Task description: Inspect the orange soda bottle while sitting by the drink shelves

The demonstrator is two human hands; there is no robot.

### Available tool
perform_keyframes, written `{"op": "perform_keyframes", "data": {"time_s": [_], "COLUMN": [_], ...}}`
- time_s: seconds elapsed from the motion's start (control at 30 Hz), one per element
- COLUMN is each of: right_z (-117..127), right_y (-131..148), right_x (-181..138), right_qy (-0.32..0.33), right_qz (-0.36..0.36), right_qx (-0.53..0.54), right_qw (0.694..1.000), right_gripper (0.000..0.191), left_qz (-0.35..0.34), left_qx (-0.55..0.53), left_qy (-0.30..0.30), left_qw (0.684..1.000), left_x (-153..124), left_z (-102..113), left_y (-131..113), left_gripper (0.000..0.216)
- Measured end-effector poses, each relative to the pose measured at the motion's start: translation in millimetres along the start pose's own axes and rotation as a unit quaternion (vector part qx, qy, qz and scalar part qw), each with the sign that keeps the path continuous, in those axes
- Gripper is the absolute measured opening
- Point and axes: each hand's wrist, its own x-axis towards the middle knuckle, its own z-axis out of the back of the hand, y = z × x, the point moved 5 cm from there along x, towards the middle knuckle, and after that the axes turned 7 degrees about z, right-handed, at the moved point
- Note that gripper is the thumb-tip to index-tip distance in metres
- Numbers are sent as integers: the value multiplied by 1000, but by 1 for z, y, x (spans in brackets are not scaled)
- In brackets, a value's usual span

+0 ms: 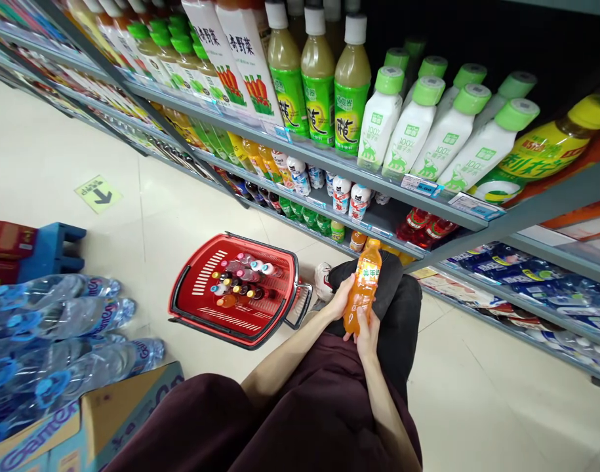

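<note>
Both hands clasp a plastic bottle of orange drink (362,288) over the knee, right of the red plastic basket (191,288): left hand (340,300) steadies its side, right hand (366,334) supports its base.

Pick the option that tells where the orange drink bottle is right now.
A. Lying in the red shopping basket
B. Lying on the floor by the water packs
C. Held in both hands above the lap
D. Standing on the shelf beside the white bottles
C: the orange drink bottle sits between the left hand and the right hand, apart from the red shopping basket.
</note>
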Motion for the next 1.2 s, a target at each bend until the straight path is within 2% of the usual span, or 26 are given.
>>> {"op": "perform_keyframes", "data": {"time_s": [0.33,0.6,0.83,1.2], "right_z": [-1,0,0,0], "right_y": [2,-2,-4,-1], "right_x": [-1,0,1,1], "right_qy": [7,-1,10,12], "right_qz": [-5,1,3,-2], "right_qx": [16,3,3,13], "right_qw": [1000,1000,1000,1000], "right_gripper": [58,60,59,57], "left_qz": [6,-31,-19,-23], "left_qx": [-1,1,-4,7], "left_qy": [0,17,20,22], "left_qw": [1000,999,1000,999], "left_x": [-4,-5,-1,-4], "left_z": [-3,-5,2,-1], "left_y": [-4,-7,-1,-5], "left_gripper": [79,73,74,76]}}
